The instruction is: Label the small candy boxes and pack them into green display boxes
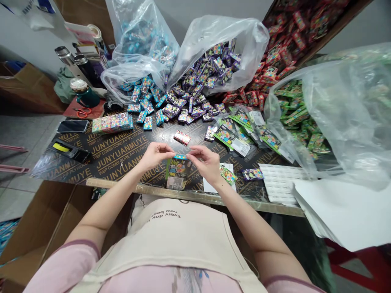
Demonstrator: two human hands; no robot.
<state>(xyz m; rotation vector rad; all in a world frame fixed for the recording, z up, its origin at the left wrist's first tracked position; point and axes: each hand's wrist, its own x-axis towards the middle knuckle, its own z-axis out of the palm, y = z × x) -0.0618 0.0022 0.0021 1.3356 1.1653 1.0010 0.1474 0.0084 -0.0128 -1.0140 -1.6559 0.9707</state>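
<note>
My left hand [157, 155] and my right hand [206, 162] meet near the table's front edge, fingertips pinched on opposite ends of a small blue box [180, 156]. Directly beneath it is a black and green printed pouch [176, 174]; whether the box touches the pouch I cannot tell. Just beyond my fingers lies a small red box [182, 137]. Close to my right wrist, a green packet [227, 174] rests on a white sheet [210, 184]. Further right is a purple box [253, 174].
Behind are piles of blue boxes [146, 99], purple boxes [183, 103], red boxes [270, 73] and green boxes [317, 140], some in plastic bags. Printed pouches [233, 136] lie right of centre. A phone [72, 126], scissors [82, 113] and stapler-like black tool [69, 150] are left.
</note>
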